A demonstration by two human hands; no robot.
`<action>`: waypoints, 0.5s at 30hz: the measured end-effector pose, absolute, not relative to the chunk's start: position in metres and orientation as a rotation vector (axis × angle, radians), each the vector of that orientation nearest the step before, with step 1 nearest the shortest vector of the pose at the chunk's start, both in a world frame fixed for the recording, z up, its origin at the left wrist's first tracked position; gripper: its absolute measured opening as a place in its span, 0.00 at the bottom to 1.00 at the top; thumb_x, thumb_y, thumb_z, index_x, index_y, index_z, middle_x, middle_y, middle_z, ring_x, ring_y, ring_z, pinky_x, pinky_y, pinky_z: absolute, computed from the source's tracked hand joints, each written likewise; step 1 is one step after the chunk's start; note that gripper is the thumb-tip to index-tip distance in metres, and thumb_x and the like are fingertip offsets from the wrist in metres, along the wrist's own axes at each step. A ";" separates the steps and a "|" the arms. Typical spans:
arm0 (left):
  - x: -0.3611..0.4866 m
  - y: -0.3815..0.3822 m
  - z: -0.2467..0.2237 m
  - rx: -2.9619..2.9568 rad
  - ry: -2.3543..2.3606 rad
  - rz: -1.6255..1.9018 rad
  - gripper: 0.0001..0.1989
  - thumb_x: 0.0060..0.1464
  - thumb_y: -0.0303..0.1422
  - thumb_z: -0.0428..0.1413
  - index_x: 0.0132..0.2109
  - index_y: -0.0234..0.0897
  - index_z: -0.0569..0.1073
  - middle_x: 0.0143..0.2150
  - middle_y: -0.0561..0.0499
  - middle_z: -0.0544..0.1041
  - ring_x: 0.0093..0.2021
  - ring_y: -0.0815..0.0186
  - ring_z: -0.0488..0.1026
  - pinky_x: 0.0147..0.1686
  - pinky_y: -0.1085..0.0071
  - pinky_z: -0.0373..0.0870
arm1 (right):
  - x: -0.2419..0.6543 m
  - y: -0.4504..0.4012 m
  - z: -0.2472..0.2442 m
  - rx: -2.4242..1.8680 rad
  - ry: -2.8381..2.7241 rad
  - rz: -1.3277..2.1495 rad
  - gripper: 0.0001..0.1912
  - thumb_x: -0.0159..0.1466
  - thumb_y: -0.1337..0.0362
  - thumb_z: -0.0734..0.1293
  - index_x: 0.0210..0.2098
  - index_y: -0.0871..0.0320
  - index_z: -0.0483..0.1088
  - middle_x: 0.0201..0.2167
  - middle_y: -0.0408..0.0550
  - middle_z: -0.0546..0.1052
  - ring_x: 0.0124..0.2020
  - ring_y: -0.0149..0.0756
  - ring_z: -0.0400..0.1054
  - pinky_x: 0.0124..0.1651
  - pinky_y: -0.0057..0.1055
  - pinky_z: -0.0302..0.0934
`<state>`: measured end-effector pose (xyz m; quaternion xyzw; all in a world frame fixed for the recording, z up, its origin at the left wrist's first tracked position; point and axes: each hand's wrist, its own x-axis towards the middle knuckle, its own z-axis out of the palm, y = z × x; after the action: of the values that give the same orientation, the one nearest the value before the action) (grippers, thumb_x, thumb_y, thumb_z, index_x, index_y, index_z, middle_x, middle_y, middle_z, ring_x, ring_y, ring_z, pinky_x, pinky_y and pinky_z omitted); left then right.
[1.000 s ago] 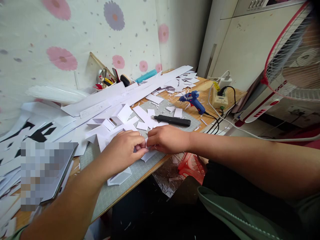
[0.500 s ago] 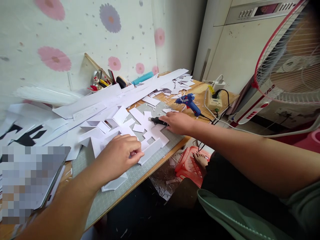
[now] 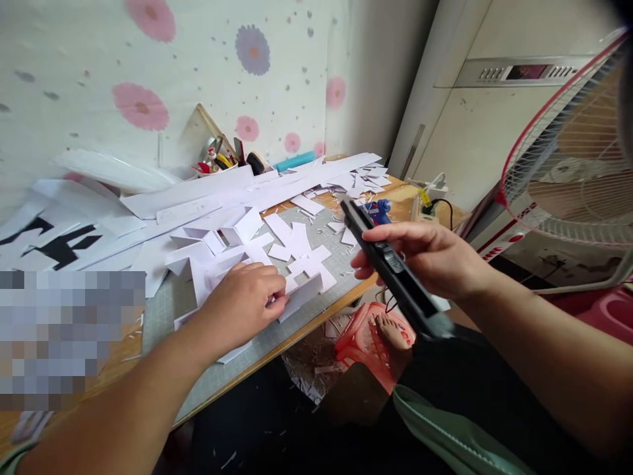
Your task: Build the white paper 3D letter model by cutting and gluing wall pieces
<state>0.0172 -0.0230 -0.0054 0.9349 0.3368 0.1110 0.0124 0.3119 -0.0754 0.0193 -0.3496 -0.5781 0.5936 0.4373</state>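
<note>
A black utility knife (image 3: 395,267) is in my right hand (image 3: 420,254), raised above the table's front edge, with my fingers wrapped around its slider side. My left hand (image 3: 252,293) rests with curled fingers on folded white board, at the left end of an upright white strip (image 3: 302,297). Whether its fingertips pinch the strip is hidden. Cut white pieces (image 3: 297,241) lie on the grey cutting mat (image 3: 208,376), and folded white board forms (image 3: 198,247) stand behind my left hand.
A blue glue gun (image 3: 380,211) lies behind the knife, near a power strip (image 3: 426,206). Long white boards (image 3: 277,190) and a tool container (image 3: 220,168) line the back. A fan (image 3: 568,152) stands right; a red plastic stool (image 3: 366,336) is below.
My right hand has lifted the black knife off the mat and moved it right and toward me. My left hand stays in about the same place. The view has shifted slightly.
</note>
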 end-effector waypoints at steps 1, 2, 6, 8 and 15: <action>0.017 -0.023 -0.006 2.916 1.048 0.344 0.12 0.52 0.27 0.53 0.22 0.37 0.65 0.23 0.54 0.70 0.26 0.67 0.65 0.31 0.68 0.57 | 0.309 -0.081 0.017 -0.872 -1.440 1.474 0.23 0.55 0.67 0.72 0.51 0.52 0.73 0.40 0.48 0.81 0.42 0.44 0.77 0.41 0.40 0.73; 0.017 -0.023 -0.007 2.916 1.044 0.342 0.12 0.52 0.27 0.54 0.22 0.37 0.65 0.24 0.54 0.70 0.27 0.66 0.65 0.31 0.68 0.57 | 0.305 -0.086 0.015 -0.889 -1.443 1.464 0.23 0.55 0.66 0.73 0.51 0.51 0.71 0.38 0.47 0.81 0.40 0.42 0.78 0.38 0.37 0.73; 0.016 -0.022 -0.008 2.896 1.037 0.354 0.11 0.52 0.27 0.54 0.23 0.37 0.66 0.23 0.54 0.71 0.27 0.66 0.65 0.31 0.68 0.57 | 0.290 -0.095 0.002 -0.981 -1.524 1.305 0.17 0.55 0.62 0.75 0.42 0.54 0.70 0.29 0.44 0.79 0.28 0.35 0.76 0.30 0.30 0.71; 0.017 -0.022 -0.008 2.889 1.039 0.362 0.11 0.53 0.28 0.54 0.23 0.37 0.65 0.23 0.55 0.70 0.27 0.67 0.65 0.31 0.68 0.57 | 0.285 -0.096 -0.004 -1.058 -1.708 1.103 0.14 0.54 0.62 0.75 0.36 0.56 0.68 0.27 0.43 0.77 0.25 0.32 0.73 0.28 0.27 0.68; 0.017 -0.022 -0.008 2.898 1.014 0.416 0.12 0.53 0.28 0.53 0.22 0.38 0.64 0.23 0.54 0.71 0.26 0.67 0.65 0.30 0.68 0.57 | 0.271 -0.096 -0.018 -1.123 -2.030 0.628 0.10 0.57 0.61 0.70 0.28 0.56 0.64 0.18 0.37 0.68 0.18 0.25 0.59 0.21 0.22 0.54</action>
<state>0.0169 -0.0223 -0.0076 0.9351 0.3273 0.1341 0.0218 0.2706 -0.0956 -0.0178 -0.4358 -0.7877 0.2438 0.3607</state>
